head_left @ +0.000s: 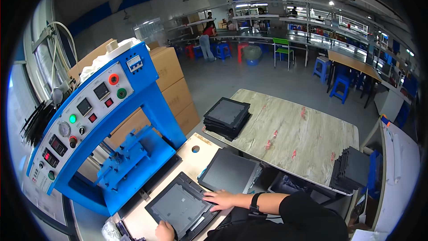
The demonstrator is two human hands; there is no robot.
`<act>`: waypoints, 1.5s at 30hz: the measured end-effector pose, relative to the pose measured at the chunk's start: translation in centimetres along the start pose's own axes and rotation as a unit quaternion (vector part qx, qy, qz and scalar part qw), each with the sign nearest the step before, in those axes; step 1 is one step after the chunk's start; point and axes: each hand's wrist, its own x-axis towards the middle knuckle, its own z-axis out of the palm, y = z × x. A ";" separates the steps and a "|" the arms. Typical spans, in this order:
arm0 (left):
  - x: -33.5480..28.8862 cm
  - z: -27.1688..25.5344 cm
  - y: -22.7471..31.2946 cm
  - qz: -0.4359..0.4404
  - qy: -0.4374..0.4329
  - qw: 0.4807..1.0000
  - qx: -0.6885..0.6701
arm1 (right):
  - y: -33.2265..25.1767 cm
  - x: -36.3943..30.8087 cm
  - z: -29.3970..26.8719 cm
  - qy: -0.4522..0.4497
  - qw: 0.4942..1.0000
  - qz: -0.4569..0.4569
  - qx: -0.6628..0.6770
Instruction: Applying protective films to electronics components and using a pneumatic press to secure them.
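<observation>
A flat black rectangular panel (180,207) with a grey recessed face lies on the pale wooden work board in front of the blue machine. My left hand (165,231) is at the panel's near left edge, its fingers curled against that edge and partly cut off by the frame. On the panel's right edge rests my right hand (219,199), fingers spread and stretched out, palm down. Just beyond it sits a stack of dark sheets (229,172) with a finely textured top.
The blue press machine (133,156), with knobs and lit displays, stands at left. A marbled table (294,129) holds a stack of black panels (227,111) and another dark stack (352,167). Cardboard boxes (171,80) are piled behind the machine. Other people are far off.
</observation>
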 end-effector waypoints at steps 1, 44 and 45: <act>0.6 -0.8 0.2 -0.001 -0.009 1.000 -0.010 | -0.2 -0.2 -0.6 0.027 0.999 0.016 0.031; -0.2 -10.4 25.8 0.321 -0.112 0.692 -0.637 | -5.7 -16.0 -17.4 0.455 0.791 -0.092 0.399; -0.3 -10.3 25.7 0.309 -0.119 0.684 -0.650 | -5.7 -16.0 -17.5 0.454 0.790 -0.091 0.402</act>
